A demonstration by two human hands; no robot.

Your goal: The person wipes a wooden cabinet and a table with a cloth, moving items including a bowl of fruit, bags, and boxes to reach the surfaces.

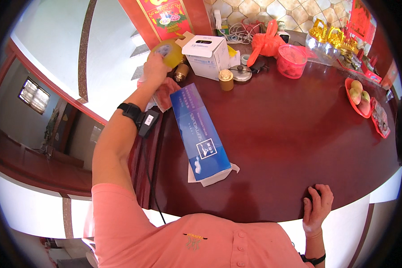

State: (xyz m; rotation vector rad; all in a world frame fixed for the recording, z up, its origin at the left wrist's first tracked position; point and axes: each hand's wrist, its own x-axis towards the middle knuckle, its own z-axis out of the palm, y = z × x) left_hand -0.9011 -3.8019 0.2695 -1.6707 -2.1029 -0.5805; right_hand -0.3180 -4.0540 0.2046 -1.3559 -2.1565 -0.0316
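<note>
My left hand (155, 68) reaches to the far left of the table. It is shut on a wide roll of yellowish clear packing tape (174, 55), with the fingertips at the roll's core. Before me lies a long blue cardboard box (201, 134) of the Septwolves brand. White flaps (217, 177) stick out at its near end. At the near right edge of the tabletop rests my right hand (317, 206), empty, with loosely bent fingers and the thumb apart.
Behind the blue box stand a white carton (206, 55), a gold-capped cylinder (226, 80) and a round metal lid (241, 74). Farther right are a red plastic bag (268, 43), a pink tub (291, 62) and a red fruit dish (350, 97). A black cable (149, 174) hangs near my left arm.
</note>
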